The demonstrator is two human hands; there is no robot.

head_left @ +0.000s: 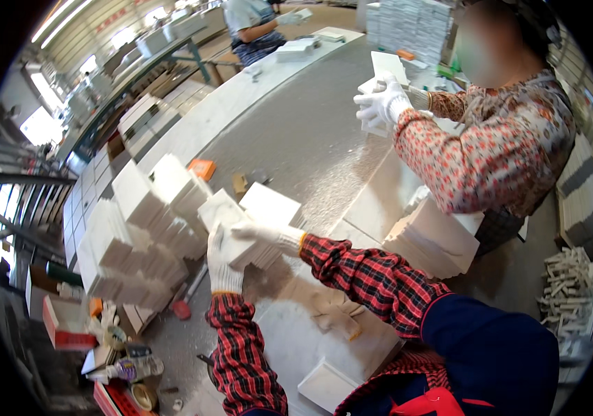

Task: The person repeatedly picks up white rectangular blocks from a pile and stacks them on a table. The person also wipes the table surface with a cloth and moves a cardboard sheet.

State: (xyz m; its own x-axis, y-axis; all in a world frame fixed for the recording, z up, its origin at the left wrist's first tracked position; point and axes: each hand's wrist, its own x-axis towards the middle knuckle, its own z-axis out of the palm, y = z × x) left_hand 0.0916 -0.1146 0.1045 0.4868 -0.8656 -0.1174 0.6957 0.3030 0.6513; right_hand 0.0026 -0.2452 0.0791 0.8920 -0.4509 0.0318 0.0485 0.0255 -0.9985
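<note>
Both my hands wear white knit gloves under red-and-black plaid sleeves. My left hand (223, 265) is at the near left edge of a white stone tile (220, 208), its fingers pressed along that side. From the right, my right hand (268, 237) reaches across and grips the same tile's near corner. More pale tiles are stacked right under and beside my hands, so I cannot tell whether the tile is lifted clear. Just behind my right hand is a stack of white tiles (272, 203). A crumpled work glove (338, 312) and a single white tile (327, 385) lie closer to me.
Tall uneven tile stacks (112, 243) stand at left, with an orange block (201, 168) behind. A plastic bottle (133, 367) and red-edged boxes (67, 326) are at lower left. A co-worker in a floral top (476, 139) handles tiles at right, near another tile stack (431, 239).
</note>
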